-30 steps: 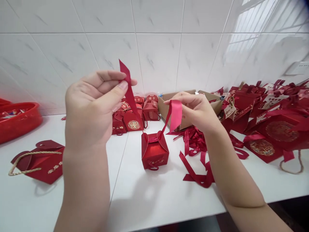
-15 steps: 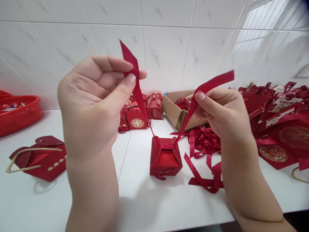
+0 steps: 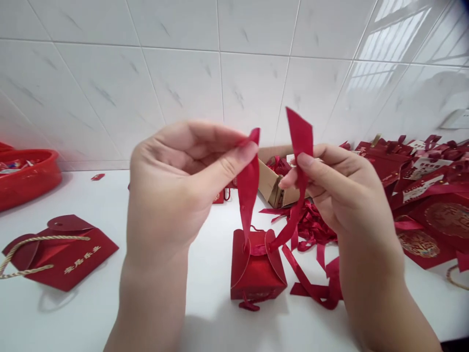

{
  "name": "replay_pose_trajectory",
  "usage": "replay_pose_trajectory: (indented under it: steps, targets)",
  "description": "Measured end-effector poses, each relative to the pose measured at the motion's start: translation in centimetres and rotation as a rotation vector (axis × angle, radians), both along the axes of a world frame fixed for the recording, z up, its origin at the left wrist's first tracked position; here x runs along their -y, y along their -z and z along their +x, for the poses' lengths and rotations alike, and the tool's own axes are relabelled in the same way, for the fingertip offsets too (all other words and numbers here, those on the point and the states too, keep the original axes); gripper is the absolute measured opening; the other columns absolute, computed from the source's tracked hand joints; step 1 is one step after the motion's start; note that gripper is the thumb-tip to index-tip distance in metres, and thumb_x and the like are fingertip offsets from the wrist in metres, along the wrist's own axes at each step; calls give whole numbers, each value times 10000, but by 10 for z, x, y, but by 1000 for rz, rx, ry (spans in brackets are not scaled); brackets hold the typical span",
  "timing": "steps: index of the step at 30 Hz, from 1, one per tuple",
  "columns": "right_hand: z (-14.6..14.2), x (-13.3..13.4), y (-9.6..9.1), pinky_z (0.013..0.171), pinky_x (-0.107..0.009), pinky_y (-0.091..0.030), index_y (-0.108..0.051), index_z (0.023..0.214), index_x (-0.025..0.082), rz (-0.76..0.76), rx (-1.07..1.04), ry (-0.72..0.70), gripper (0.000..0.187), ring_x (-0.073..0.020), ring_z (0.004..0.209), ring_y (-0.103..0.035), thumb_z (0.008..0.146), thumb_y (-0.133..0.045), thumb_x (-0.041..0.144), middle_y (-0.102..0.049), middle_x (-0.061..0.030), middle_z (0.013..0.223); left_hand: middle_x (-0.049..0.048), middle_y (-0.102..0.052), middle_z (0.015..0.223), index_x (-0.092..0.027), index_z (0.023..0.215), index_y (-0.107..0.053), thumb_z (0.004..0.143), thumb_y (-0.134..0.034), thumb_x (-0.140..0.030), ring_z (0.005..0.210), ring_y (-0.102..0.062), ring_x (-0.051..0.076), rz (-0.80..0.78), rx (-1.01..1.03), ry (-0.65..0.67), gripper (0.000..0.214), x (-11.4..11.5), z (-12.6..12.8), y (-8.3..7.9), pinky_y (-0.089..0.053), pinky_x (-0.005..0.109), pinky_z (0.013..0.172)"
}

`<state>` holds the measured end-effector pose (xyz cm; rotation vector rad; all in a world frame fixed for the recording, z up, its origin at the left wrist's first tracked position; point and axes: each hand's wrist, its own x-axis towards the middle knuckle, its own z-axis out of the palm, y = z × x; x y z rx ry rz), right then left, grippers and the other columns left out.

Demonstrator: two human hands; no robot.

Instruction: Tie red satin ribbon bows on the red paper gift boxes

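Observation:
A small red gift box [image 3: 256,274] stands on the white counter [image 3: 205,322] in front of me, with a red ribbon [image 3: 248,190] threaded through its top flaps. My left hand [image 3: 179,190] pinches the ribbon's left end between thumb and fingers, held above the box. My right hand [image 3: 337,188] pinches the right end [image 3: 301,137], which sticks up past my thumb. Both ends are close together over the box.
A pile of loose red ribbons [image 3: 311,230] lies right of the box. Behind it sits an open cardboard box [image 3: 271,181]. Many red gift bags [image 3: 425,195] are heaped at the right. A flat red bag with rope handle [image 3: 62,254] and a red basket [image 3: 25,176] lie left.
Both hands have come closer together, bringing the two ribbon ends nearly side by side above the box. The right end now points up instead of out to the right.

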<state>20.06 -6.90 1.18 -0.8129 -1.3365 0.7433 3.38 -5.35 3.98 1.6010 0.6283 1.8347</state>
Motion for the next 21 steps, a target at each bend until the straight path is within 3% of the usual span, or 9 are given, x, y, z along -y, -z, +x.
replay_pose_trajectory:
  steps: [7,14,16,19,21]
  targets:
    - [-7,-5,10,579,-263,-491,-655,877,194,-63,64,-133,118,-126,603,-596,838,-609,295,-628,5,617,-1,-709,743,-196,757,-709,702,-714,-217,736,-689,178,-114,-292,81,59,2,12,6,-575,279,629]
    - [-5,-4,4,645,-260,-487,-666,834,200,-66,70,-262,122,-120,658,-581,855,-578,282,-606,9,638,-52,-590,528,-188,1177,-537,660,-755,-277,513,-596,124,-168,-360,-75,569,-5,11,7,-503,239,514]
    - [-5,-4,4,648,-266,-492,-659,786,194,-95,83,-246,192,-126,656,-588,850,-585,360,-615,1,637,-35,-603,570,-204,1120,-583,659,-753,-308,527,-586,118,-156,-417,-79,503,-8,8,9,-486,228,488]
    - [-6,-5,5,617,-260,-488,-658,766,188,-126,123,-233,250,-128,634,-594,817,-615,429,-631,-5,631,7,-661,763,-208,877,-664,690,-720,-355,548,-577,98,-129,-448,-80,245,-11,5,11,-458,207,446]
    - [-6,-6,7,606,-251,-483,-666,781,189,-132,144,-252,234,-124,627,-601,803,-636,420,-644,-2,631,11,-662,825,-188,763,-649,687,-720,-373,541,-566,84,-131,-452,-83,212,-12,5,12,-444,198,431]
